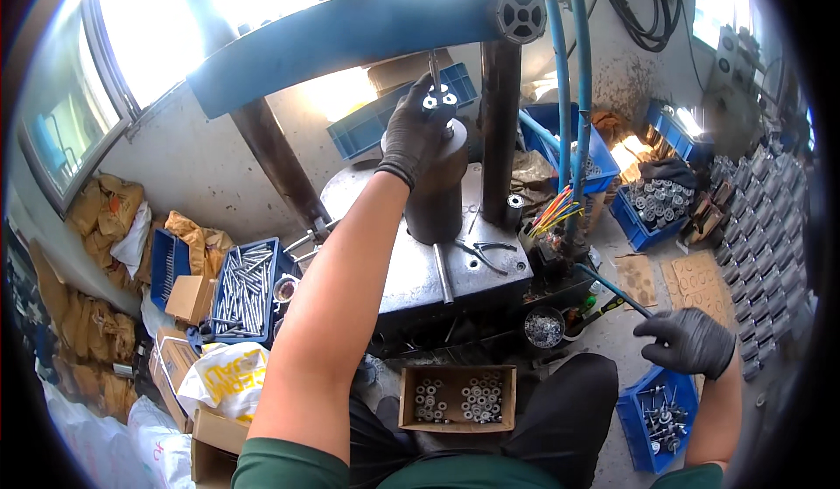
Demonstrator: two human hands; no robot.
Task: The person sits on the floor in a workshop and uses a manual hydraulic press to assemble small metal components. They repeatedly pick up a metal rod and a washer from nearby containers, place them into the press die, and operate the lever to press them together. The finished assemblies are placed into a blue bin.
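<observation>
My left hand [415,135], in a dark glove, reaches up to the press and closes around a shiny round metal part [440,99]. A thin rod [435,67] stands just above that part, below the blue crossbeam [367,34]. Under my left hand is a thick dark metal cylinder [435,196] on the steel press table [394,266]. My right hand [691,342], also gloved, has its fingers curled at the end of a blue lever [612,289]. The glove partly hides the grip there.
Pliers [481,255] and a metal bar [444,272] lie on the press table. A cardboard box [455,423] of small round parts sits between my knees. Blue bins hold metal rods [245,292], stemmed parts [662,423] and round parts [656,202]. Metal cylinders [761,235] are stacked at right.
</observation>
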